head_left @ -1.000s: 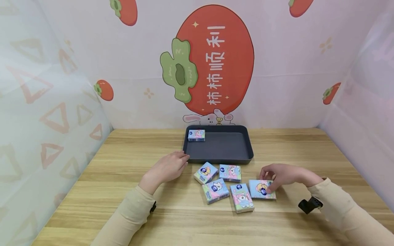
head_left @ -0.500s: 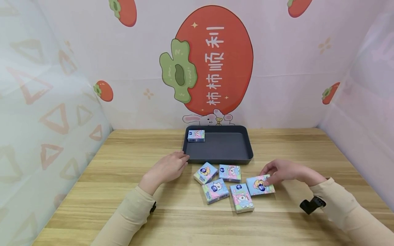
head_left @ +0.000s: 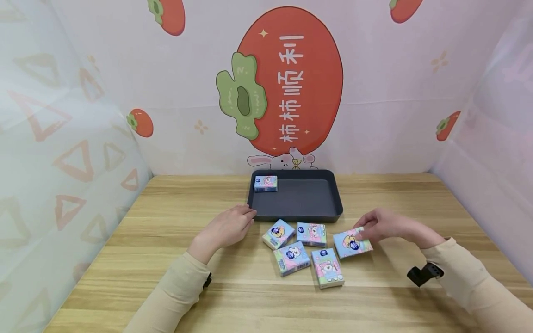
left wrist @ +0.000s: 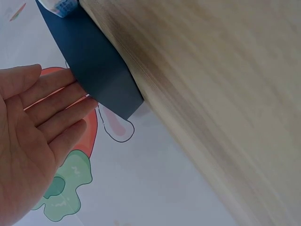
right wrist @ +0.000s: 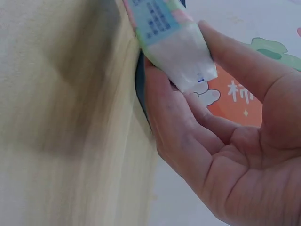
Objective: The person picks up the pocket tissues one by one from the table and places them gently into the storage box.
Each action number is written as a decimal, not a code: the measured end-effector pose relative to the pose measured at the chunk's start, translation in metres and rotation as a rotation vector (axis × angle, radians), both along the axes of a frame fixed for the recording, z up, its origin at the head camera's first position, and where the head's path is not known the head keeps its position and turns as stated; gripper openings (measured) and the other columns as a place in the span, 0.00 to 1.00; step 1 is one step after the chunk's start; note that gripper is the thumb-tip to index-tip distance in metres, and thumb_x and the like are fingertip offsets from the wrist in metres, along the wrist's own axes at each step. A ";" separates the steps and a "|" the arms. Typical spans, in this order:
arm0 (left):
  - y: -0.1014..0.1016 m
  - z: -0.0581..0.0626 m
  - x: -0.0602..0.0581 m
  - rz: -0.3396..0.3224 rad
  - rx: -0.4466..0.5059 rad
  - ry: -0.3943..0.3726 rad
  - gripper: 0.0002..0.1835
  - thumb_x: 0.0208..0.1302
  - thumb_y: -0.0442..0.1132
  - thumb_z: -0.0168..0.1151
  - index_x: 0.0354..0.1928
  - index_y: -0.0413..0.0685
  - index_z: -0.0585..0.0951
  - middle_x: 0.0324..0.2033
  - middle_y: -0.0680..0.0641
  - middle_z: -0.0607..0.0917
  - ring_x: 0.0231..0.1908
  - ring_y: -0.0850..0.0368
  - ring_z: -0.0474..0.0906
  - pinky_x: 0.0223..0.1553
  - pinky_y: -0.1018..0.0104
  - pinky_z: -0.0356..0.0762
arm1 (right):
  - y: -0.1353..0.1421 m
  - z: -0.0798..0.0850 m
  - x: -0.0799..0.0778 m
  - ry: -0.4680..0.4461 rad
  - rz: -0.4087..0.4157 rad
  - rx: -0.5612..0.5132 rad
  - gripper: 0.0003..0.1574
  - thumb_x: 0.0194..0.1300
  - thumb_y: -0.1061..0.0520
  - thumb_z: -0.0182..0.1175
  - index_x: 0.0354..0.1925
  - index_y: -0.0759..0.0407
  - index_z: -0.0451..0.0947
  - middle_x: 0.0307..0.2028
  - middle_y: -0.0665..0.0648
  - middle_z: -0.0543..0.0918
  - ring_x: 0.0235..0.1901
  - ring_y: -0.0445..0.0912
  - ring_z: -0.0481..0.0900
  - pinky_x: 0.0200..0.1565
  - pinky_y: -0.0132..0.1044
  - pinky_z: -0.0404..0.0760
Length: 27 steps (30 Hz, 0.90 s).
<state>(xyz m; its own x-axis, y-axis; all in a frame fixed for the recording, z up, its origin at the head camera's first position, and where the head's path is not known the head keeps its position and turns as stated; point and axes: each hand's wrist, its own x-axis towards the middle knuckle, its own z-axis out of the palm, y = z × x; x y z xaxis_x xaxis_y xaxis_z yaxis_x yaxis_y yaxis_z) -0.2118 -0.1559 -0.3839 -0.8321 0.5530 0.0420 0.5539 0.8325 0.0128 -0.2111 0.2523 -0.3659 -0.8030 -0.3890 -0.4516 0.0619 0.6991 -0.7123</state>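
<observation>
One packet (head_left: 349,244) has left the desk (head_left: 250,305), right hand (head_left: 386,225) pinching it. Left hand (head_left: 226,227) stays straight-fingered beside the tray (head_left: 304,201).

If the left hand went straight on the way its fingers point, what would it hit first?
The left hand would likely meet the dark tray first, around its near left corner; the gap looks tiny or nil, though depth makes contact hard to confirm.

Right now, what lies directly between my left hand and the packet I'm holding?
In the head view, an angled packet sits nearest your left hand, then a straighter packet before the held packet.
</observation>
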 end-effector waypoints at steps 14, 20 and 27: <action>0.001 0.001 0.000 -0.012 -0.001 0.012 0.20 0.71 0.41 0.48 0.57 0.38 0.78 0.56 0.38 0.78 0.60 0.45 0.73 0.62 0.53 0.71 | -0.006 0.013 -0.013 0.063 -0.096 -0.049 0.41 0.55 0.43 0.69 0.56 0.71 0.72 0.42 0.59 0.84 0.37 0.46 0.85 0.48 0.46 0.84; 0.000 0.000 -0.001 -0.018 0.003 0.015 0.19 0.71 0.41 0.48 0.57 0.38 0.78 0.56 0.38 0.78 0.60 0.45 0.73 0.62 0.53 0.71 | -0.012 0.018 -0.017 0.067 -0.104 -0.054 0.42 0.54 0.42 0.69 0.56 0.71 0.72 0.43 0.59 0.84 0.37 0.46 0.85 0.48 0.47 0.83; 0.000 0.001 0.000 -0.015 0.008 0.008 0.19 0.71 0.41 0.48 0.57 0.37 0.78 0.56 0.38 0.78 0.60 0.44 0.72 0.63 0.53 0.71 | -0.015 0.023 -0.025 0.078 -0.101 -0.047 0.44 0.54 0.42 0.69 0.57 0.71 0.71 0.45 0.62 0.83 0.37 0.46 0.85 0.49 0.46 0.83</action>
